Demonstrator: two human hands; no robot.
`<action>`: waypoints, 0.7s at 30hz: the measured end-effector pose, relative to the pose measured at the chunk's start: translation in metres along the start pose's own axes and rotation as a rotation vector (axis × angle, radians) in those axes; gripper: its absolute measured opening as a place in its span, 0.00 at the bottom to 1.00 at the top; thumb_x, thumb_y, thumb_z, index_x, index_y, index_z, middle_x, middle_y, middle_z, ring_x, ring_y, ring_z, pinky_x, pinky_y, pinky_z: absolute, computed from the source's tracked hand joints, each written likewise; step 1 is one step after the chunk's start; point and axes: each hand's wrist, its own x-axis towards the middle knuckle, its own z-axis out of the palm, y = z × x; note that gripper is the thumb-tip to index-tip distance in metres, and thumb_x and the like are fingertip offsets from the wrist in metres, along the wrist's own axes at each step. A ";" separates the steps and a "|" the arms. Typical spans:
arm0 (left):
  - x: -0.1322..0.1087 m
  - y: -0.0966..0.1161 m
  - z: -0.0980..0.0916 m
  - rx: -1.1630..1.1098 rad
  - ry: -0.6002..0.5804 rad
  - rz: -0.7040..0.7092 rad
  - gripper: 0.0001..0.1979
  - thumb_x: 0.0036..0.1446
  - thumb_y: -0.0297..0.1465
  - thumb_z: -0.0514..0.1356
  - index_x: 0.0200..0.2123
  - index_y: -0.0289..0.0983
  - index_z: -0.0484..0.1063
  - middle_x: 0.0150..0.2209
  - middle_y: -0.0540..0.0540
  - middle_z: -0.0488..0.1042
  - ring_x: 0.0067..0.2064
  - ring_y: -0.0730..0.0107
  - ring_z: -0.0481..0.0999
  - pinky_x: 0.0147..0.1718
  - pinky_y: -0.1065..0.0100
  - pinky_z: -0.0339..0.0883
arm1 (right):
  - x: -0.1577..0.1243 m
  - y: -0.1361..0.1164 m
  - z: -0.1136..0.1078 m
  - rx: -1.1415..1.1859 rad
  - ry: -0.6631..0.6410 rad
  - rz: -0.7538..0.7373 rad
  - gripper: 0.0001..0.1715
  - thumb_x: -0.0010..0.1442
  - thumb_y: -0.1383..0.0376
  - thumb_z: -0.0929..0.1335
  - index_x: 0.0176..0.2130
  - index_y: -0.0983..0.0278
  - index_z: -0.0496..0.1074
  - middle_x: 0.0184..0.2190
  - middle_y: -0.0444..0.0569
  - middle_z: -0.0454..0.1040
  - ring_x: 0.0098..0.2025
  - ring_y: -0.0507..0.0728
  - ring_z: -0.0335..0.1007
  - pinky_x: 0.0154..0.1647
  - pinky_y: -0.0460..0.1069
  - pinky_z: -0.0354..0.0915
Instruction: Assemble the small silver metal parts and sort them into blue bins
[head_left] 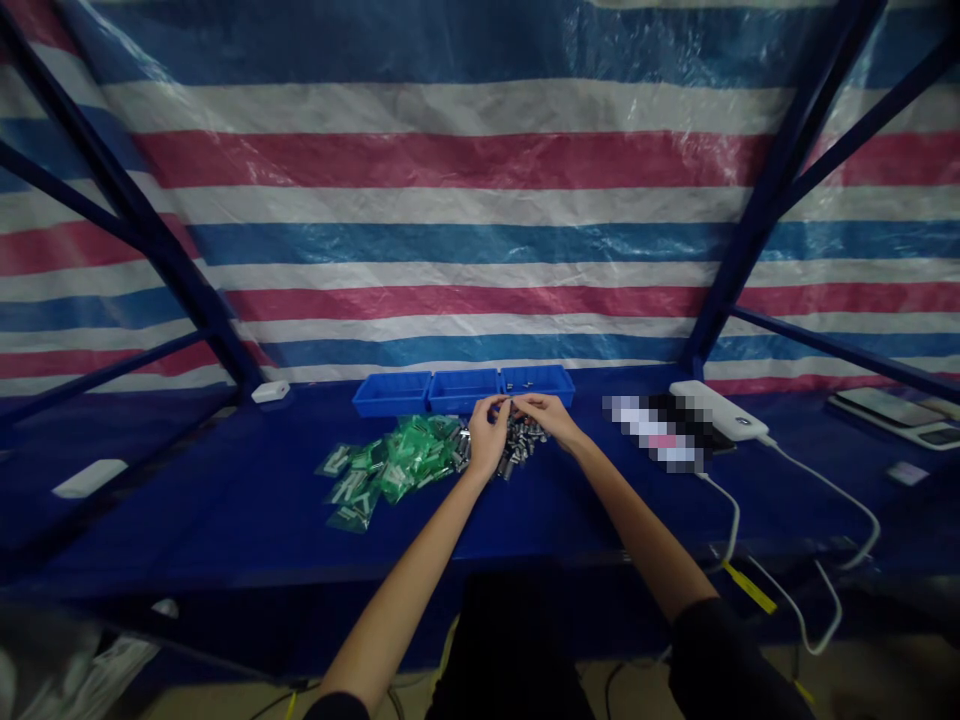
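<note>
My left hand (489, 436) and my right hand (549, 418) meet fingertip to fingertip over a pile of small metal parts (517, 450). The fingers of both hands are pinched together around something small and dark; its kind is too small to make out. To the left of the pile, touching it, lies a heap of green-tinted plastic bags (409, 460) with small pieces inside. Just behind my hands stand three joined blue bins: a left bin (379, 405), a middle bin (450, 402) and a right bin (559, 398). A few small metal pieces lie in the right one.
A phone (660, 430), blurred out, lies right of my hands beside a white power bank (716, 410) with a white cable (832, 490). A digital scale (892, 415) sits far right. White boxes (90, 478) are at left. Blue frame posts (739, 260) rise both sides before a striped sheet (465, 240).
</note>
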 end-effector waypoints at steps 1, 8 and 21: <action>0.000 0.001 0.000 0.003 0.002 0.011 0.11 0.57 0.36 0.54 0.36 0.36 0.72 0.37 0.45 0.72 0.38 0.70 0.70 0.40 0.68 0.64 | 0.000 0.000 0.000 0.006 -0.003 0.013 0.22 0.44 0.51 0.70 0.34 0.65 0.76 0.29 0.48 0.77 0.31 0.53 0.71 0.28 0.44 0.63; 0.000 0.006 -0.001 0.028 -0.007 0.048 0.11 0.58 0.35 0.53 0.37 0.37 0.72 0.36 0.45 0.70 0.37 0.69 0.70 0.40 0.68 0.64 | 0.001 -0.002 0.001 0.107 -0.043 0.112 0.22 0.46 0.50 0.70 0.33 0.65 0.76 0.32 0.49 0.77 0.29 0.51 0.70 0.26 0.43 0.63; -0.001 0.000 -0.002 0.068 -0.009 0.072 0.11 0.58 0.36 0.53 0.38 0.38 0.71 0.36 0.46 0.68 0.37 0.70 0.69 0.39 0.68 0.64 | 0.000 0.002 0.002 0.151 -0.038 0.103 0.18 0.43 0.55 0.73 0.33 0.64 0.77 0.26 0.47 0.76 0.29 0.51 0.71 0.31 0.45 0.65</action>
